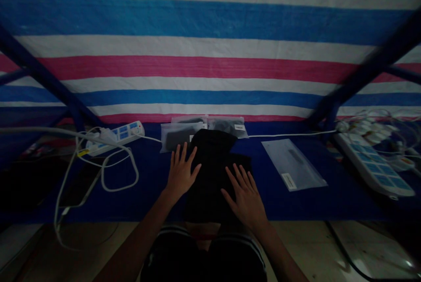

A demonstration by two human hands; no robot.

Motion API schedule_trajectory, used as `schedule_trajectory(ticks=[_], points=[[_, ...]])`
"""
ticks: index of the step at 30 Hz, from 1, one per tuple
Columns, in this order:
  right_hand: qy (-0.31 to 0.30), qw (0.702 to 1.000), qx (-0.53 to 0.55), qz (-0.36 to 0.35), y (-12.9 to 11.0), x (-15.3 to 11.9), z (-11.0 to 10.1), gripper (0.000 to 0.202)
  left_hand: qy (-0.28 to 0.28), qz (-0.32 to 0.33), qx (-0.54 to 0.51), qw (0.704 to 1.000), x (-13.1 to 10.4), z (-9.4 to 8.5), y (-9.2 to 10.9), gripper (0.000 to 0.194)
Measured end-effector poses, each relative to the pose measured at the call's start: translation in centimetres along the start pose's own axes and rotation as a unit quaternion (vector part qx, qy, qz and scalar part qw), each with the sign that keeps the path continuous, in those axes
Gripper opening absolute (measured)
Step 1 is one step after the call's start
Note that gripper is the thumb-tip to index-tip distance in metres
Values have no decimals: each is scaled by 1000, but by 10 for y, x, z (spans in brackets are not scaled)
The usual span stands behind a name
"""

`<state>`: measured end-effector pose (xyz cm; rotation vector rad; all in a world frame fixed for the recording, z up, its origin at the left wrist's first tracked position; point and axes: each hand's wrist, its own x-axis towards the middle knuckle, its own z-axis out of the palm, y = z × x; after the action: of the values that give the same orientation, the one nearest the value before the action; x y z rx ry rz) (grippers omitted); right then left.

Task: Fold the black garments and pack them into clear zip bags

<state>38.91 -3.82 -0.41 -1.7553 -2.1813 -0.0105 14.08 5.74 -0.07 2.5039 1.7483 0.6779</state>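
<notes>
A piece of black cloth (210,181) lies spread on the blue surface in front of me; its exact kind is too dark to make out. My left hand (180,172) rests flat on its left edge, fingers spread. On the right part of the cloth lies my right hand (245,196), also flat with fingers apart. Just beyond the cloth are clear zip bags with dark contents, one on the left (177,137) and one on the right (232,126). A flat clear bag (292,163) with a white label lies to the right.
A white power strip (115,137) with tangled white cables and a phone (80,185) are at the left. Another power strip (378,163) with several plugs stands at the right. Behind hangs a striped tarp (210,67), between blue metal bars (362,71).
</notes>
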Motion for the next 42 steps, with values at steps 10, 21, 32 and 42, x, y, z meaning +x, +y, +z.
schedule_trajectory(ticks=[10, 21, 32, 42], points=[[-9, 1000, -3, 1, -1, 16, 3, 71, 1, -21, 9, 1000, 10, -12, 7, 57], [-11, 1000, -8, -8, 0, 19, 5, 73, -94, 72, -35, 992, -49, -12, 65, 68], [-3, 1000, -11, -3, 22, 10, -1, 72, -97, 80, -9, 992, -51, -20, 52, 67], [-6, 1000, -16, 17, 27, 8, -1, 73, -94, 79, 15, 992, -52, -19, 52, 66]])
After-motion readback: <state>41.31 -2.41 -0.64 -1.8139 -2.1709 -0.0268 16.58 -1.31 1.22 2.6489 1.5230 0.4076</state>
